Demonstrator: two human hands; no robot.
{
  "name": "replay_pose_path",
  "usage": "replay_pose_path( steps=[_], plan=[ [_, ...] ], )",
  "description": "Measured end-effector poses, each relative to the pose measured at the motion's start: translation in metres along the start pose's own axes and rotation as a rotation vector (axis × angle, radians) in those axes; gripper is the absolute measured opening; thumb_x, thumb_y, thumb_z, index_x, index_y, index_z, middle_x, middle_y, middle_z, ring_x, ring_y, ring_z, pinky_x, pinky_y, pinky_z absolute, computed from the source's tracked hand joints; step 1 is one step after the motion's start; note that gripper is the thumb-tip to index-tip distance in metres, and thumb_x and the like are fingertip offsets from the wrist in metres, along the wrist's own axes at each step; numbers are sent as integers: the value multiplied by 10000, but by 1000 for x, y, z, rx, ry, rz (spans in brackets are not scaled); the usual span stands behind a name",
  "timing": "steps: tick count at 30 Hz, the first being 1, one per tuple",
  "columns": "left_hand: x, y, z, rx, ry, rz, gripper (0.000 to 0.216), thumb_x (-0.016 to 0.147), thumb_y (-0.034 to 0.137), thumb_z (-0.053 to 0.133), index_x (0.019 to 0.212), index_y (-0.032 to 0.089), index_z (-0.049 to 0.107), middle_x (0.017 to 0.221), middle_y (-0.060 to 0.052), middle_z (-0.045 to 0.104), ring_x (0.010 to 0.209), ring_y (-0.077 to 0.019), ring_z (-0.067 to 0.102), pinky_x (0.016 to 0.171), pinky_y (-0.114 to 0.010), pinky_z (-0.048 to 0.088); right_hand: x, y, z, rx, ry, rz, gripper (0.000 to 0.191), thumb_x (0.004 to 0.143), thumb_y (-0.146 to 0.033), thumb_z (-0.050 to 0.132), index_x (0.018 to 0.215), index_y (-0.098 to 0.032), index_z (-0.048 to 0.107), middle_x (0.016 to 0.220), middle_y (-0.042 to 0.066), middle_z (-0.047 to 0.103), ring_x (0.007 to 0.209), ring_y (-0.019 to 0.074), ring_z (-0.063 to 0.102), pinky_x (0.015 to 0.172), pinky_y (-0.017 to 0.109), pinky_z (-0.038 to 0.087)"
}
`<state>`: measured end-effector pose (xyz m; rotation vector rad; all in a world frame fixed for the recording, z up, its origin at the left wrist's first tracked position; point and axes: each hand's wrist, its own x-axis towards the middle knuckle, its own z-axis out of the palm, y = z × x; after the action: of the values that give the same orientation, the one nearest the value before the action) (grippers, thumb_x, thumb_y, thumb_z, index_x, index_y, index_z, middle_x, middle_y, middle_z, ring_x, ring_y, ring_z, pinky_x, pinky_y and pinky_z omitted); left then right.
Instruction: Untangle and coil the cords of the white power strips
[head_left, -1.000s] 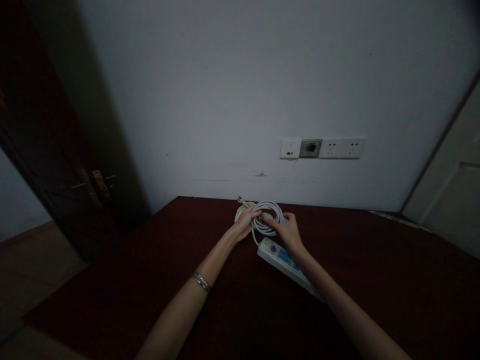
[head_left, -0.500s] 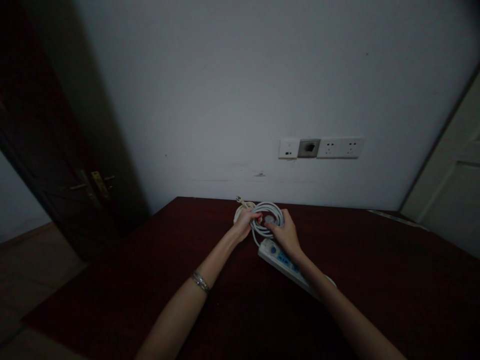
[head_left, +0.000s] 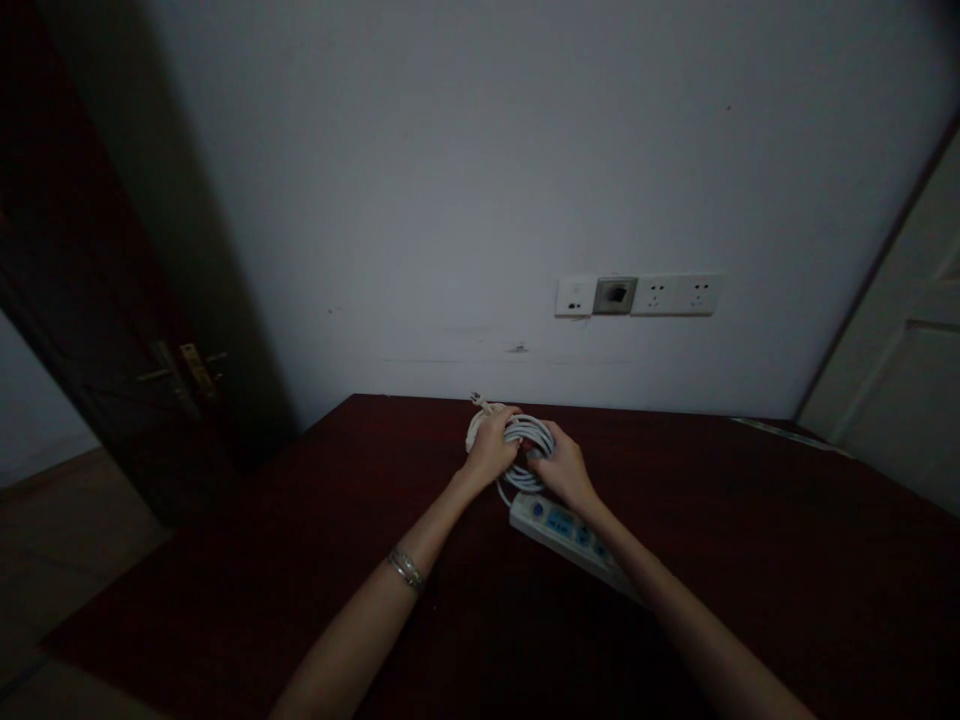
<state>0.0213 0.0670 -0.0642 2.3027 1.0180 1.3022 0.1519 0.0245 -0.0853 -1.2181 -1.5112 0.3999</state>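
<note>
The coiled cable is held near the back edge of the counter, its loops gripped by the fingers of the left hand and of the right hand; whether it is lifted cannot be told in the dim light. Nearer, the power strip is partly covered by the right forearm.
</note>
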Motion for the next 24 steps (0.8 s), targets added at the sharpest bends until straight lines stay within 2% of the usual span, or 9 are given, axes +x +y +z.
replay_pose_path(
  steps=[4, 6, 8, 10, 12, 14, 17, 21, 24],
  plan=[
    [0, 4, -18, 254, -89, 38, 302, 696, 115, 519, 967, 175, 639, 1131, -80, 561, 1001, -188, 546, 907, -300, 417, 2, -13, -8, -114, -93, -44, 444, 608, -109, 543, 1049, -162, 555, 905, 64, 674, 782, 188, 630, 729, 281, 467],
    [3, 2, -24, 292, -140, 27, 248, 702, 140, 509, 898, 171, 659, 1095, -79, 585, 972, -195, 560, 879, -301, 429, 3, -17, -11, -118, -165, -84, 483, 625, -119, 565, 1105, -159, 523, 926, 67, 665, 800, 181, 625, 746, 281, 458],
    [6, -1, -26, 208, -198, -43, 176, 667, 134, 518, 762, 152, 665, 895, -68, 640, 845, -192, 590, 794, -296, 456, 4, -17, -15, -72, -266, -126, 509, 643, -157, 600, 1143, -165, 502, 956, 64, 656, 816, 178, 617, 763, 290, 453],
    [9, -5, -24, -27, -253, -207, 144, 605, 89, 511, 644, 139, 640, 663, -34, 619, 649, -162, 584, 655, -270, 465, 5, -15, -19, 32, -365, -132, 576, 629, -208, 655, 1179, -175, 489, 1003, 62, 645, 844, 182, 609, 786, 306, 451],
    [11, -8, -21, -275, -274, -382, 144, 562, 58, 478, 572, 134, 600, 523, -3, 560, 485, -126, 528, 524, -237, 430, 6, -12, -20, 216, -434, -67, 643, 589, -250, 709, 1190, -184, 488, 1045, 62, 633, 894, 195, 598, 822, 326, 446],
    [12, -9, -19, -419, -265, -490, 139, 554, 56, 449, 534, 135, 562, 460, 8, 522, 396, -106, 475, 448, -222, 393, 6, -10, -19, 472, -478, 39, 595, 592, -289, 706, 1148, -186, 522, 1045, 62, 636, 927, 206, 596, 855, 345, 438],
    [12, -10, -18, -484, -256, -554, 127, 556, 65, 432, 497, 145, 511, 405, 14, 475, 341, -97, 422, 398, -221, 366, 5, -7, -18, 781, -542, 184, 456, 639, -307, 616, 1073, -169, 588, 1009, 84, 656, 928, 227, 607, 880, 382, 427],
    [11, -16, -20, -545, -268, -623, 125, 519, 47, 435, 459, 156, 452, 360, 32, 417, 308, -77, 364, 365, -206, 328, 4, -3, -25, 904, -648, 282, 438, 614, -257, 536, 1013, -119, 652, 1014, 124, 662, 966, 249, 597, 918, 403, 401],
    [11, -24, -19, -544, -252, -645, 146, 514, 39, 441, 439, 162, 416, 357, 36, 407, 303, -73, 359, 361, -200, 311, 6, 4, -27, 882, -707, 299, 410, 618, -224, 519, 985, -129, 677, 1012, 104, 669, 988, 233, 589, 962, 384, 368]
  ],
)
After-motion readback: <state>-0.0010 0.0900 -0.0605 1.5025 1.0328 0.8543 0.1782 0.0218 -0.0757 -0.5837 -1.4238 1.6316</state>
